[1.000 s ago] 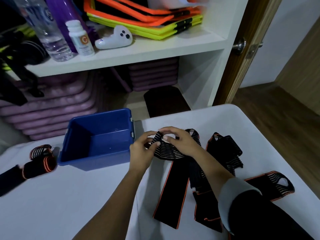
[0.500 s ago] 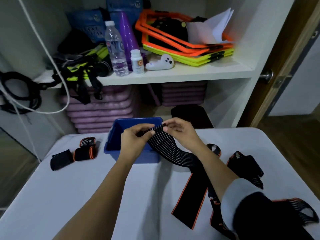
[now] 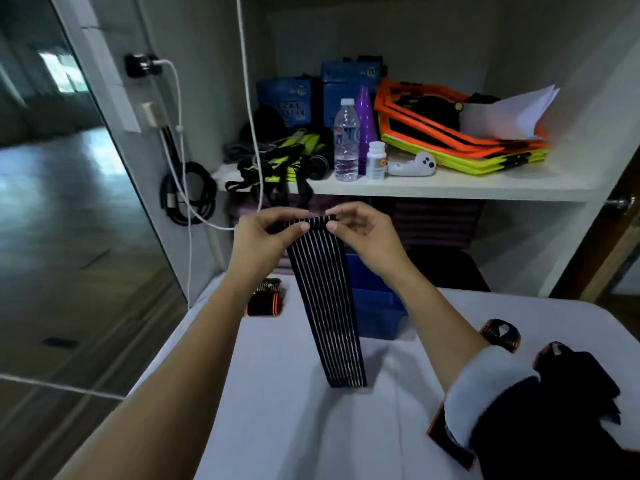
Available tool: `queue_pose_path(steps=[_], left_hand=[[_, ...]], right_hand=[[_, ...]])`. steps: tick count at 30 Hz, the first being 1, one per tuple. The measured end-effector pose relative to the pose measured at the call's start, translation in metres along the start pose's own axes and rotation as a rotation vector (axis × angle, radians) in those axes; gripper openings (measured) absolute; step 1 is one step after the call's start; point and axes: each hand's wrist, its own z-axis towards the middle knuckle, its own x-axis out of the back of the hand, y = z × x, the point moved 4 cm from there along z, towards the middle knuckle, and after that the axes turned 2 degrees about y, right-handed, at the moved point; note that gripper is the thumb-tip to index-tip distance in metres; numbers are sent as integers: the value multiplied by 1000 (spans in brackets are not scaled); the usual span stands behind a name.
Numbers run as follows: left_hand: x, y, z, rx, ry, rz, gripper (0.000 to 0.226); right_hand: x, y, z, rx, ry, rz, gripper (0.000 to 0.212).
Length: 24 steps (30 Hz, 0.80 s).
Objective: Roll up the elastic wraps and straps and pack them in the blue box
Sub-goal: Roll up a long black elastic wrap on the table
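Beyond striped wrap [image 3: 325, 306], blue pack [image 3: 287, 98]: "STAR"

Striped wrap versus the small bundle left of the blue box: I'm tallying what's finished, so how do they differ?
The striped wrap hangs unrolled, pinched at its top by the left hand and right hand; the bundle lies compact on the table, untouched. The wrap shows thin pale stripes; the bundle shows orange edging. Both are black, and neither is in the blue box.
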Motion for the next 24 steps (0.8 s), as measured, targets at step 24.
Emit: queue_pose_path(steps=[24], left_hand=[[73,-158,56,267,-9,289,16]], right_hand=[[-134,120,47,-257,83,-127,9]])
